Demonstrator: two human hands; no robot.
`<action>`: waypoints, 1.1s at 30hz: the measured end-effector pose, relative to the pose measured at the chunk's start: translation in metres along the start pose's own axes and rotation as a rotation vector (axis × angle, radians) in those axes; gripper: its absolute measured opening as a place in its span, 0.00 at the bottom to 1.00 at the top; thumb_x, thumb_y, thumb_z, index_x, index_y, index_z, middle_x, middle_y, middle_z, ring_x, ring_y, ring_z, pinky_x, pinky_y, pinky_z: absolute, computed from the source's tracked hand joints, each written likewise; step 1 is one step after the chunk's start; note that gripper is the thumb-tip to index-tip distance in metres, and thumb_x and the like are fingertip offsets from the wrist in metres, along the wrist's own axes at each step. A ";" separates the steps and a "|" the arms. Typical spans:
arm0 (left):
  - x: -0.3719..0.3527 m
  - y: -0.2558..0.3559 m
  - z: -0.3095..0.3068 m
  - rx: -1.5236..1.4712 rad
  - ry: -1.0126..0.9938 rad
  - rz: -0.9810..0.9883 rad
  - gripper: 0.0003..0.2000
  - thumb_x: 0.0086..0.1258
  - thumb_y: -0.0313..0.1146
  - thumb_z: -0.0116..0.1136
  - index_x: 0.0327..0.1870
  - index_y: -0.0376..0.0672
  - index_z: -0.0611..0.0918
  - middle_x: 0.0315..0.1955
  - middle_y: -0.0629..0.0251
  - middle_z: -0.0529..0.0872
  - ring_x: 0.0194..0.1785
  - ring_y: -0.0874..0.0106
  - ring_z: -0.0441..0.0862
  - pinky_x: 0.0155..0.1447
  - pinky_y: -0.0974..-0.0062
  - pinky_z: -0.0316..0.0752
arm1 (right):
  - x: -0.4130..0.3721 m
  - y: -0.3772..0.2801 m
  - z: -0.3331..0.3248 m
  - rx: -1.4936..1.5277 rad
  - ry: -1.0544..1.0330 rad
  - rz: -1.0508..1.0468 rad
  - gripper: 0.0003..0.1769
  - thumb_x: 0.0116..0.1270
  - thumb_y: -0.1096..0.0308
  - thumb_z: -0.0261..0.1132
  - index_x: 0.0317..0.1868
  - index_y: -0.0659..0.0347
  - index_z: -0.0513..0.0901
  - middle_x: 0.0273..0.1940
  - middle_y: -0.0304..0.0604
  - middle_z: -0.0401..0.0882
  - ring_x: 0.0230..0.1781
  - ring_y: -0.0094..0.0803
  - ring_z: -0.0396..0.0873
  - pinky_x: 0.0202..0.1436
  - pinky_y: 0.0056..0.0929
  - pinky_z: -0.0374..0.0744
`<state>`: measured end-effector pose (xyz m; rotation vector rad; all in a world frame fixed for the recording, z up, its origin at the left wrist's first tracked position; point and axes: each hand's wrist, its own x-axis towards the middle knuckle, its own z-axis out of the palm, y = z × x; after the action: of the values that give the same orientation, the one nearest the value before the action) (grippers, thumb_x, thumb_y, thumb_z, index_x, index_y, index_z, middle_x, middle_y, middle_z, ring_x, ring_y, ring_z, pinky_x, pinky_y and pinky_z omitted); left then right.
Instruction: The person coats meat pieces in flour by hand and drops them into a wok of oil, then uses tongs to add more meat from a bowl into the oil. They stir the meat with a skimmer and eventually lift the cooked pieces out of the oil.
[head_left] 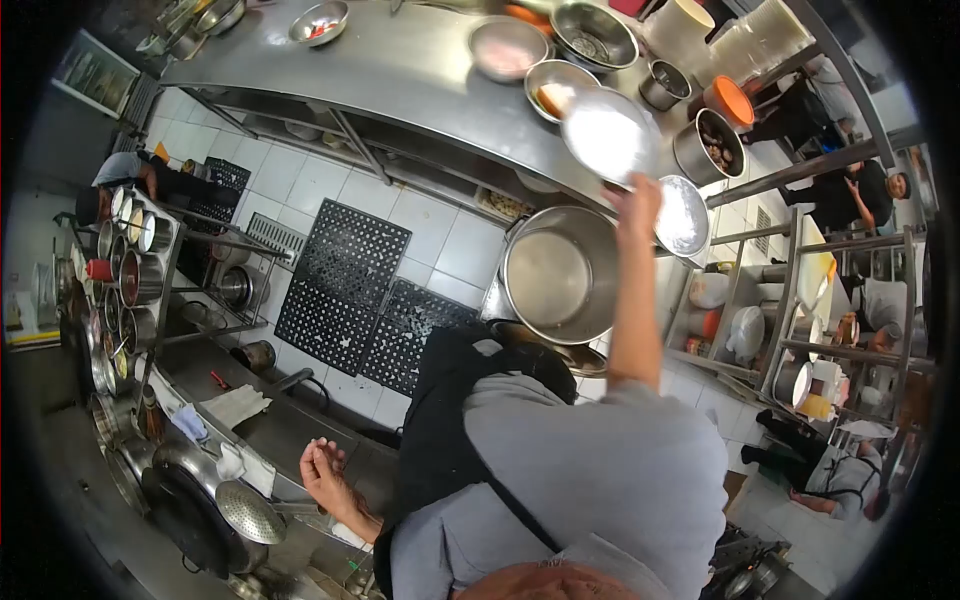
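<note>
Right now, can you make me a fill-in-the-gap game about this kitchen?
1. The right hand holds up a metal plate, and the left hand holds ___.
2. The person's shirt is coloured ___.
3. The floor mats are coloured ___.
Missing words: nothing; grey; black.

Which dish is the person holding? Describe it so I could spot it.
Look at the long steel counter across the top, crowded with metal bowls. At its near edge, the person's right hand grips a shallow round steel plate. Unlike the deep bowls around it, it is flat, glaring white and in hand.
</note>
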<state>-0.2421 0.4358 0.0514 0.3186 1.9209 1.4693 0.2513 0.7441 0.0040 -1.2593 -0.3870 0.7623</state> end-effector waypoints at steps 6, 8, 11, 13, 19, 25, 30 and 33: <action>0.013 -0.004 0.009 -0.001 -0.074 0.034 0.09 0.74 0.32 0.53 0.48 0.38 0.77 0.41 0.65 0.83 0.42 0.75 0.81 0.45 0.77 0.76 | 0.015 -0.032 -0.118 -0.406 0.476 -0.103 0.16 0.59 0.70 0.59 0.44 0.71 0.68 0.37 0.55 0.76 0.26 0.40 0.80 0.19 0.31 0.77; 0.018 -0.003 0.012 0.010 -0.090 0.049 0.09 0.74 0.32 0.53 0.48 0.38 0.77 0.40 0.64 0.83 0.42 0.75 0.81 0.44 0.78 0.76 | 0.043 0.002 -0.170 -0.819 0.650 -0.206 0.20 0.56 0.68 0.60 0.46 0.70 0.68 0.40 0.55 0.76 0.36 0.42 0.78 0.27 0.36 0.78; 0.024 -0.002 0.018 0.014 -0.116 0.066 0.09 0.74 0.32 0.53 0.48 0.37 0.77 0.40 0.64 0.83 0.42 0.75 0.81 0.44 0.77 0.76 | 0.038 0.016 -0.184 -0.653 0.721 -0.156 0.22 0.56 0.67 0.61 0.49 0.69 0.67 0.44 0.55 0.75 0.39 0.42 0.78 0.32 0.38 0.78; 0.027 0.006 0.024 0.128 -0.199 0.096 0.09 0.73 0.32 0.54 0.47 0.36 0.78 0.40 0.64 0.83 0.42 0.74 0.81 0.45 0.77 0.76 | 0.037 0.024 -0.187 -0.329 0.649 -0.008 0.25 0.58 0.68 0.60 0.54 0.68 0.65 0.49 0.57 0.74 0.40 0.43 0.78 0.33 0.41 0.80; -0.004 0.104 0.097 0.057 -0.969 0.107 0.14 0.68 0.24 0.54 0.54 0.36 0.77 0.51 0.58 0.81 0.55 0.67 0.78 0.62 0.70 0.72 | 0.099 0.083 -0.243 -0.209 0.141 0.079 0.17 0.61 0.67 0.63 0.46 0.67 0.69 0.48 0.52 0.76 0.43 0.39 0.76 0.41 0.45 0.78; -0.125 0.246 0.202 -0.265 -1.816 0.609 0.12 0.53 0.26 0.59 0.38 0.31 0.80 0.38 0.47 0.80 0.45 0.57 0.78 0.45 0.61 0.73 | 0.054 0.103 -0.149 -0.554 -0.177 0.264 0.13 0.64 0.70 0.66 0.40 0.70 0.71 0.43 0.53 0.79 0.38 0.33 0.79 0.39 0.33 0.80; -0.134 0.272 0.237 -0.211 -1.566 1.099 0.12 0.51 0.26 0.59 0.36 0.31 0.80 0.36 0.47 0.80 0.43 0.57 0.78 0.43 0.60 0.73 | -0.021 0.111 -0.072 -0.591 -0.297 0.345 0.15 0.66 0.68 0.63 0.45 0.71 0.70 0.46 0.54 0.78 0.41 0.35 0.78 0.42 0.35 0.80; -0.135 0.270 0.239 -0.111 -1.446 1.239 0.11 0.49 0.26 0.59 0.35 0.32 0.80 0.34 0.47 0.79 0.42 0.56 0.78 0.42 0.60 0.72 | -0.044 0.114 -0.050 -0.624 -0.374 0.371 0.17 0.67 0.66 0.60 0.48 0.72 0.69 0.48 0.55 0.77 0.43 0.37 0.78 0.45 0.37 0.80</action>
<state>-0.0444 0.6280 0.3202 2.0496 0.3181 1.2071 0.2184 0.6905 -0.1116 -1.8038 -0.7458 1.2624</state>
